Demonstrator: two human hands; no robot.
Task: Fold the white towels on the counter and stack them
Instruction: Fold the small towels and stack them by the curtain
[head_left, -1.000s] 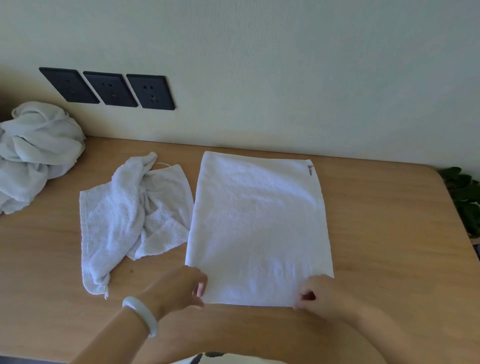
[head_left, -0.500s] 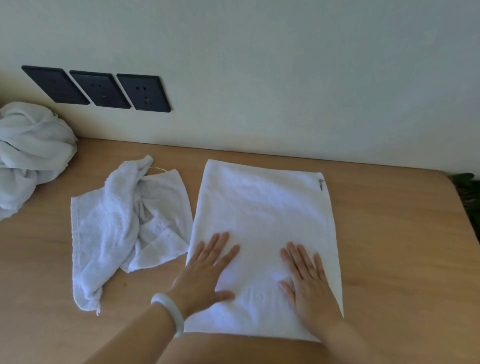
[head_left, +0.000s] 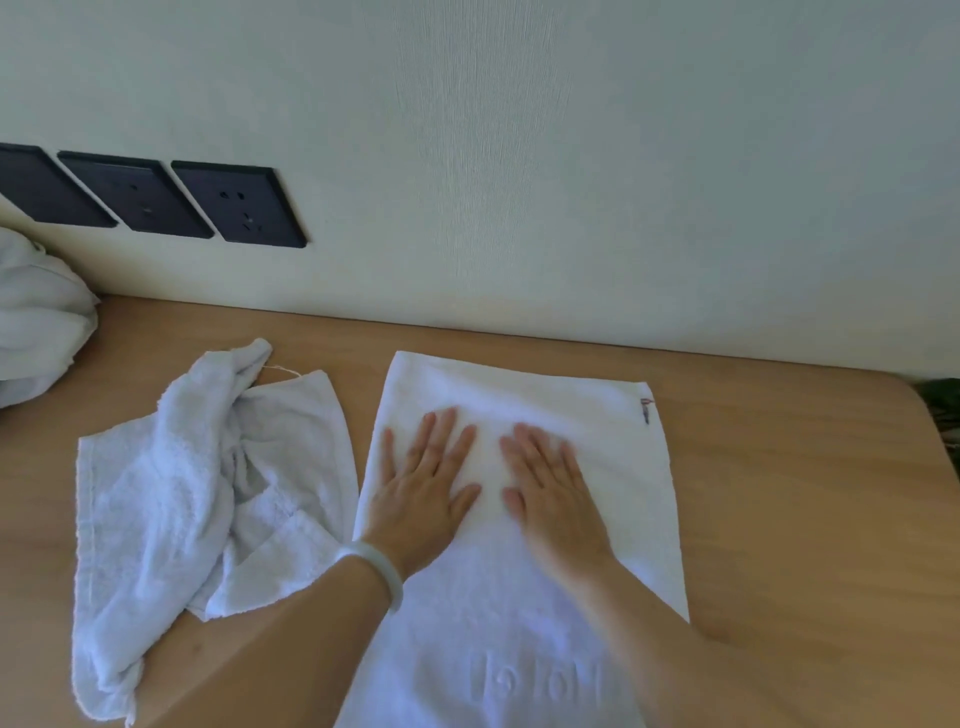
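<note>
Wooden counter (head_left: 779, 493) with flat towel (head_left: 613, 467), crumpled towel (head_left: 171, 493), bundled cloth (head_left: 36, 322) at left

Terry-cloth towel (head_left: 524, 410), matt wooden counter (head_left: 779, 467)

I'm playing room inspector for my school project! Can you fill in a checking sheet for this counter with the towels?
Surface: wooden counter, rounded corner at the far right.
Job's things: flat towel spread out in the middle, small tag at its far right corner; crumpled towel beside it on the left, not folded; towel heap at the far left edge, partly out of view.
Clutter: nothing seen.
Hands: left hand and right hand both lie flat on the flat towel, fingers straight; bracelet on the left wrist.
Cables: nothing seen.
Surroundings: pale wall with three dark sockets; green leaves at the right edge.
</note>
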